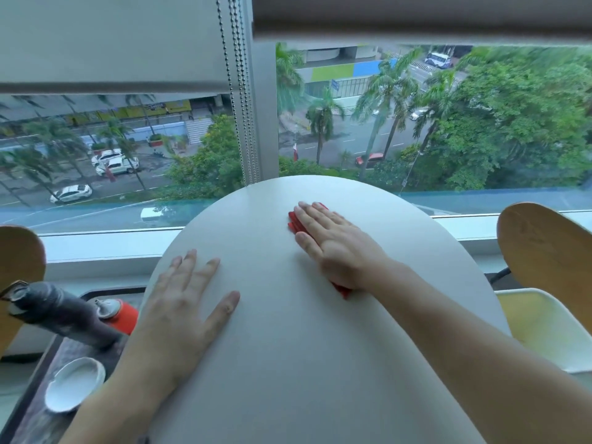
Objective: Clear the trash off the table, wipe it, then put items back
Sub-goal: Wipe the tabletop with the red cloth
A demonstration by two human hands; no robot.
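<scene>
- Nearest, at 8 o'clock, a dark tray (35,408) sits beside and below the table and bears three things: one shallow white dish (74,383) with a rough, shell-like rim, one dark grey bottle (61,315) lying tilted, and one red can (119,315) with a silvery top.
- The table (288,363) is a round, smooth, matte pale-grey top that fills the middle of the view.
- Two bare hands lie on it. The left hand (185,309), at 9 o'clock from the table's middle, rests flat with fingers spread and straight, grasping nothing.
- The right hand (333,245), toward 1 o'clock, presses flat with straight fingers on one red cloth (293,224); the cloth is soft and folded, showing red just past the fingers and again under the wrist.
- At 4 o'clock, touching nothing on the table, stands one chair seat (544,328) of glossy pale-yellow plastic.
- Two rounded wooden chair backs (551,251) with visible grain flank the table, one at 3 o'clock and one at 9 o'clock.
- Beyond the table's far edge runs a white window sill (105,248).
- Farthest, at 12 o'clock, a large window with two roller blinds (112,40) part lowered and beaded metal chains (240,100) hanging; outside are palms, trees, cars and a wet road.
</scene>
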